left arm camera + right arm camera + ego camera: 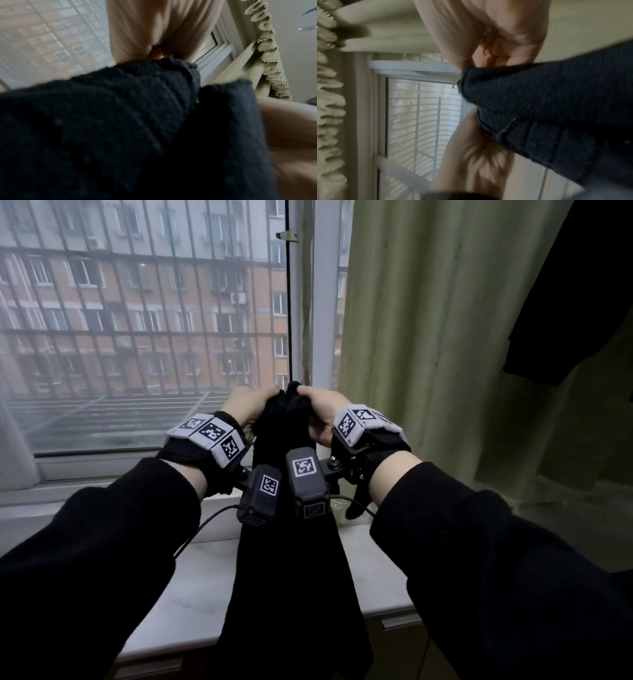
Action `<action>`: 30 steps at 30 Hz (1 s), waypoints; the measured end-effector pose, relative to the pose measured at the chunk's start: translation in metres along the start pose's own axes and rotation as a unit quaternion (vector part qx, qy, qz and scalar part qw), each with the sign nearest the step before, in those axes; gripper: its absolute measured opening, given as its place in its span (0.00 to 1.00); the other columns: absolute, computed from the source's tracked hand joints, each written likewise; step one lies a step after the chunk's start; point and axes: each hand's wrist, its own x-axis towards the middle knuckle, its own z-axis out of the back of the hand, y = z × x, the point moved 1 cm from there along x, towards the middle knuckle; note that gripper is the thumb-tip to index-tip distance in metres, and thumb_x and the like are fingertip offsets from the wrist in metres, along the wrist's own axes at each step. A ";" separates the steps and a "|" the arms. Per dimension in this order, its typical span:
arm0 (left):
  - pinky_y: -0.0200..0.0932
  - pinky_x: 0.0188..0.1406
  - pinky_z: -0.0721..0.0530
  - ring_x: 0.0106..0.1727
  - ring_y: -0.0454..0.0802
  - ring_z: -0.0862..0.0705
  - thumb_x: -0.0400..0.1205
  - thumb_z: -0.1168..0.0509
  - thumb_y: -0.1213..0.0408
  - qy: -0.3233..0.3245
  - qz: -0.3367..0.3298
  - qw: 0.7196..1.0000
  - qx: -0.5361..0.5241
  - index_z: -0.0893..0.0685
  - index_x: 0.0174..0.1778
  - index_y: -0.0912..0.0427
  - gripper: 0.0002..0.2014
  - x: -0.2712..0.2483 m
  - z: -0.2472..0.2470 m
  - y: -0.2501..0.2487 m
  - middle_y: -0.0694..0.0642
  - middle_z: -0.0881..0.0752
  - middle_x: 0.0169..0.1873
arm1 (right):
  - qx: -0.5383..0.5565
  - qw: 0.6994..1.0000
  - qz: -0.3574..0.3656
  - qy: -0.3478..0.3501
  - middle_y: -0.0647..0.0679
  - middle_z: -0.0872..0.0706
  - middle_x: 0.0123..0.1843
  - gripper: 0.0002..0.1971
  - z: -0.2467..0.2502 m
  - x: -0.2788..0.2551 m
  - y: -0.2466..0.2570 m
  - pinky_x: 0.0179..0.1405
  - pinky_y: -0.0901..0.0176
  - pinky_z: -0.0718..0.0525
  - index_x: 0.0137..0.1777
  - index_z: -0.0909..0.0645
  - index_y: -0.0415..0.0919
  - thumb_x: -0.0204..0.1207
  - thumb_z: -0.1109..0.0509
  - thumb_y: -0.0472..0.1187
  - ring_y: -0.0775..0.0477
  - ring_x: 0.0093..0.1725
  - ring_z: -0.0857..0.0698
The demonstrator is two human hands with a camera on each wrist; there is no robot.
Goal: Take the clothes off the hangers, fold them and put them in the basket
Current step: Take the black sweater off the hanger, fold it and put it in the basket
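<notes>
A black knitted garment [291, 570] hangs down in front of the window, bunched at its top edge. My left hand [251, 407] grips that top edge from the left, and my right hand [320, 409] grips it from the right, the two fists almost touching. In the left wrist view the dark knit [120, 128] fills the lower frame under my curled fingers [154, 29]. The right wrist view shows ribbed dark fabric [547, 101] held by my right fingers [496, 33], with my left hand [474, 155] below it. No hanger or basket is in view.
A white window sill [191, 594] runs below my arms, with a barred window [137, 320] behind. A green curtain [428, 337] hangs at the right. Another dark garment [575, 302] hangs at the upper right. A black cord [288, 302] hangs straight down by the window frame.
</notes>
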 end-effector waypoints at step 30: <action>0.28 0.20 0.20 0.21 0.35 0.17 0.81 0.39 0.75 0.195 -0.078 0.972 0.105 0.21 0.45 0.56 0.08 -0.035 0.011 0.021 0.45 0.13 0.23 | -0.306 0.941 0.148 0.014 0.47 0.19 0.44 0.17 0.052 -0.044 0.003 0.26 0.79 0.28 0.62 0.21 0.39 0.77 0.42 0.27 0.51 0.42 0.21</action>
